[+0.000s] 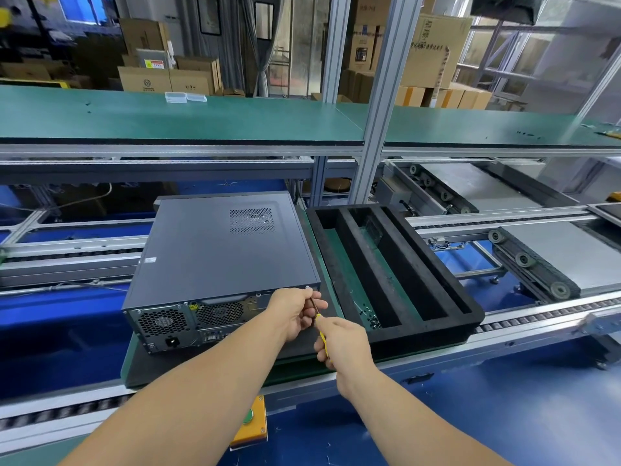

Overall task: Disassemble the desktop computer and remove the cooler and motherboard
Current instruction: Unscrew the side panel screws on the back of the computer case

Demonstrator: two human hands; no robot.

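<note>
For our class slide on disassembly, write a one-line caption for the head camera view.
Both hands steady a yellow-handled screwdriver at the rear top corner of a closed desktop computer, beside a black foam tray.

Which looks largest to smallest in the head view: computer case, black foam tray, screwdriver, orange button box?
1. Computer case and black foam tray: too alike to rank.
2. Orange button box, though nearer the camera.
3. Screwdriver, partly hidden by the hands.

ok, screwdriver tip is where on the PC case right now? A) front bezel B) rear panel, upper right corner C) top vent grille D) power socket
B: the screwdriver, gripped by the right hand and steadied by the left hand, meets the upper right corner of the computer case rear panel.
</note>
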